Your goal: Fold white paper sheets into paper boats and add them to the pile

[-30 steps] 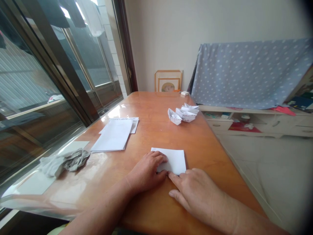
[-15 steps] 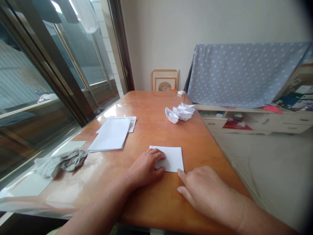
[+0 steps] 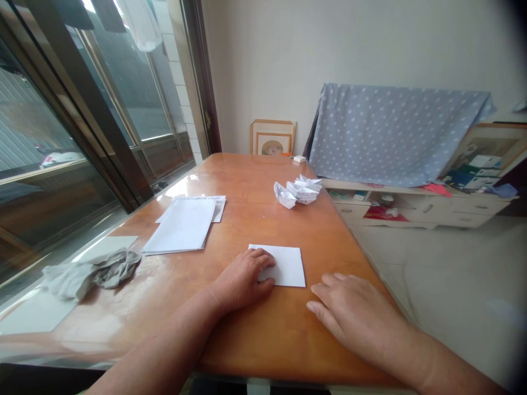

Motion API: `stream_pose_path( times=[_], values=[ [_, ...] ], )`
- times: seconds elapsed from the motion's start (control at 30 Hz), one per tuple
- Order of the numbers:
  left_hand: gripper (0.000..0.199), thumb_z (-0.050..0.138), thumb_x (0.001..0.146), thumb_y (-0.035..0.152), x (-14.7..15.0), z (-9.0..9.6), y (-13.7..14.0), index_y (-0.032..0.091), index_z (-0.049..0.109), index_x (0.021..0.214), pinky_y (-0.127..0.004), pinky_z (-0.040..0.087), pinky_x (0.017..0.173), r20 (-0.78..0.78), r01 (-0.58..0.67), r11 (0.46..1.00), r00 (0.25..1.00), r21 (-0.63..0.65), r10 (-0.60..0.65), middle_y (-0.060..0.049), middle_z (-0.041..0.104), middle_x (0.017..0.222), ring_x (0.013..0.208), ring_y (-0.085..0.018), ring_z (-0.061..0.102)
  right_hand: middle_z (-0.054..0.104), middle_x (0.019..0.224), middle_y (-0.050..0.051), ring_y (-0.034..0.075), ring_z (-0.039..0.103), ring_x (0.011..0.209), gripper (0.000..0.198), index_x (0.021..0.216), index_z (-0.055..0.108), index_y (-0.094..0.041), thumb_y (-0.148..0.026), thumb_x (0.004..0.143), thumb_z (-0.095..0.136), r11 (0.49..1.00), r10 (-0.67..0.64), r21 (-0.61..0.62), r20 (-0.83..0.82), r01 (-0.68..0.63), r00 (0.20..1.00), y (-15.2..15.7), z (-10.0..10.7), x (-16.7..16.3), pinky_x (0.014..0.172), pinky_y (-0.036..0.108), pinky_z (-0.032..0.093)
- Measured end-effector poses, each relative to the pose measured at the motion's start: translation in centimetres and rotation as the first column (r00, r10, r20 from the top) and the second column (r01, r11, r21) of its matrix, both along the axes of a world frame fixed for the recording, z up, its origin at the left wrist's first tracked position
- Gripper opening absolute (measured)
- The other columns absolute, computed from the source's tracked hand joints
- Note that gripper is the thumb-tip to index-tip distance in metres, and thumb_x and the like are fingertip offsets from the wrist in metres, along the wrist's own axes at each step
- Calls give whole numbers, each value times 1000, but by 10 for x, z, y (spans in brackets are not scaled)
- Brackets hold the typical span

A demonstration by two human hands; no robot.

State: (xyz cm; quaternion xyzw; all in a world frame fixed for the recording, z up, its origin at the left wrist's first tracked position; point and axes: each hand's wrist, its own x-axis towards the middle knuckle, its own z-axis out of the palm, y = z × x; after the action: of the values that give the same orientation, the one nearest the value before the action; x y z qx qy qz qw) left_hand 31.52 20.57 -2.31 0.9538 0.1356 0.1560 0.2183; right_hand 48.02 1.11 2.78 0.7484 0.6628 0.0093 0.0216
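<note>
A white sheet of paper [image 3: 290,266], folded into a small rectangle, lies flat on the wooden table. My left hand [image 3: 249,272] rests over its left part, with curved fingers and thumb holding it down against the tabletop. Off the paper's right edge is my right hand [image 3: 352,307], a little apart from it. Its fingers are slightly bent, the thumb stands away from them, and nothing is in it. Beyond the paper, several folded paper boats [image 3: 298,191] with printed lines sit close together toward the table's far right side.
A stack of white paper sheets [image 3: 181,225] lies left of centre. Grey crumpled cloths [image 3: 93,271] rest near the left edge on pale sheets. The wooden table [image 3: 242,329] has a clear cover. A small white box [image 3: 299,159] stands at the far edge. Right is a low cabinet [image 3: 465,206].
My right hand has moved off the paper's lower right corner, to the right. My left hand stays on the paper. The view has shifted slightly to the right.
</note>
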Motion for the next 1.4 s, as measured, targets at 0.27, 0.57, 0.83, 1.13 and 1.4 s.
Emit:
stream_pose_path(
  times=[0.27,0.57,0.83,1.13,1.4],
  values=[
    [31,61,83,16,-2,-2,6,21,67,112,-39,48,100,23,54,999,998,-4,-54,-8,68,112,107,-25,61,66,107,8,25,57,103,25,118,66,-22,-23,98,52,953,288,131,-99,-274,953,20,-21,9,92,41,44],
    [54,47,76,-3,-6,-6,25,17,69,120,-34,46,107,89,158,979,985,-128,-147,-8,69,123,116,-20,63,62,101,8,26,54,97,28,122,64,-27,-28,96,54,942,325,97,-28,-321,945,23,-21,8,90,43,42],
    [64,43,73,-6,-11,-11,36,23,68,124,-37,44,111,57,142,953,990,-267,-131,-3,67,130,122,-20,60,60,101,7,28,53,96,34,129,61,-36,-31,97,52,937,342,70,1,-341,940,38,-21,3,88,45,43],
    [56,43,82,-1,-13,-14,41,24,69,124,-39,46,109,73,125,932,992,-339,-107,-3,69,128,118,-20,63,61,103,8,28,56,94,35,131,61,-37,-35,99,47,920,389,39,3,-389,921,52,-20,-2,89,47,45],
    [38,49,91,15,-9,-14,42,22,71,121,-41,47,107,67,85,863,996,-498,-59,-4,70,125,114,-23,64,63,105,9,28,59,95,36,132,61,-37,-38,99,47,916,402,24,-39,-401,915,65,-20,-10,89,47,48]
  ],
)
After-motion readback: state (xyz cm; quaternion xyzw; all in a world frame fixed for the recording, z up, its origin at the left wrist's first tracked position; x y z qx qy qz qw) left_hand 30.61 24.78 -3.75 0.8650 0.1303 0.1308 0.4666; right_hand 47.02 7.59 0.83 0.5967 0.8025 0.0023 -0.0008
